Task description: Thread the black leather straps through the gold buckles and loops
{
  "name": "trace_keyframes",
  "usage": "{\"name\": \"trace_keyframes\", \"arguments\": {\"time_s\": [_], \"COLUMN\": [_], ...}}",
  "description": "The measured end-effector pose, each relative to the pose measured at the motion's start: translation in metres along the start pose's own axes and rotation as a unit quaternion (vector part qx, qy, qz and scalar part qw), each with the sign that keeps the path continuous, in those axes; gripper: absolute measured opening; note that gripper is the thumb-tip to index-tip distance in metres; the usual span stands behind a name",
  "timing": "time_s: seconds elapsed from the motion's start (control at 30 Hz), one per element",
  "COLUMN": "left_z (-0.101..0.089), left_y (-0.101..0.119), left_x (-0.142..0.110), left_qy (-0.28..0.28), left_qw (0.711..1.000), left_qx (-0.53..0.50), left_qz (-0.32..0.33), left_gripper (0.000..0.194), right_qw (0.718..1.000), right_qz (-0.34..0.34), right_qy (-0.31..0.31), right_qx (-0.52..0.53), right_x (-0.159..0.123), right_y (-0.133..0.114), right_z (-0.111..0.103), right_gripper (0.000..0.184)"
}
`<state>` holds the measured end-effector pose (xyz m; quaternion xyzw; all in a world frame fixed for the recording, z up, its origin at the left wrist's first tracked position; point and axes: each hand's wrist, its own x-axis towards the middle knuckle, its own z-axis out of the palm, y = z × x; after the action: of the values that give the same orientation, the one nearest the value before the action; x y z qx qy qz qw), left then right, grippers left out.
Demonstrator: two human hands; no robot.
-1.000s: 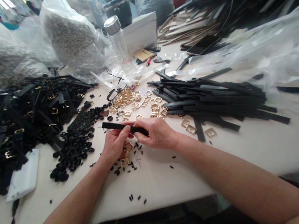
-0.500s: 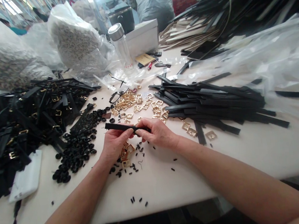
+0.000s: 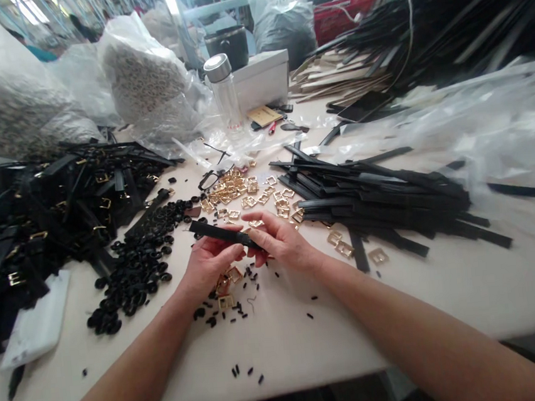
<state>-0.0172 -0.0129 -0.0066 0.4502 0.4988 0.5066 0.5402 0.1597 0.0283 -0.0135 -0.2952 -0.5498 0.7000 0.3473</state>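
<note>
Between my two hands is a black strap (image 3: 219, 231), tilted down toward the right. My left hand (image 3: 211, 261) grips its lower edge, the thumb pressed against it. My right hand (image 3: 278, 240) pinches the strap's right end, and its fingers partly cover that end. Below and behind the hands lie gold buckles (image 3: 231, 188), loose on the table. Small black cylindrical pieces (image 3: 251, 274) are scattered just under my fingers. To the left is a heap of black rings (image 3: 135, 276). A pile of flat black straps (image 3: 366, 197) spreads out to the right.
Finished-looking straps with buckles (image 3: 60, 208) are heaped at the left, beside a white block (image 3: 40, 320) with a cable. Filled plastic bags (image 3: 142, 74), a glass bottle (image 3: 225, 97) and a white box (image 3: 260, 81) stand at the back. Clear plastic sheeting (image 3: 477, 117) covers the right side.
The strap has tilted, its right end now lower. My right hand's fingers have shifted and lifted around that end. The camera view has moved slightly.
</note>
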Motion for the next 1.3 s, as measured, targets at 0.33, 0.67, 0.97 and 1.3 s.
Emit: {"name": "trace_keyframes", "arguments": {"time_s": [0.33,0.67,0.97,1.3], "left_z": [0.009,-0.001,0.003,-0.001], "left_y": [0.008,-0.003,0.006,0.009], "left_x": [-0.002,0.002,-0.002,0.008], "left_qy": [0.021,0.039,0.007,0.057], "left_qw": [0.998,0.999,1.000,0.978], "left_qx": [0.052,-0.030,0.015,-0.174], "left_qz": [0.004,0.004,0.006,-0.104], "left_gripper": [0.021,0.020,0.014,0.030], "right_qw": [0.998,0.998,0.999,0.998], "right_qz": [-0.035,-0.016,0.001,-0.021], "right_qy": [-0.022,-0.001,0.041,0.058], "right_qx": [-0.047,-0.062,0.013,0.007], "right_x": [-0.001,-0.001,0.000,-0.002], "right_y": [0.007,0.002,0.003,0.000], "right_z": [0.001,0.002,0.003,-0.002], "right_gripper": [0.038,0.034,0.034,0.043]}}
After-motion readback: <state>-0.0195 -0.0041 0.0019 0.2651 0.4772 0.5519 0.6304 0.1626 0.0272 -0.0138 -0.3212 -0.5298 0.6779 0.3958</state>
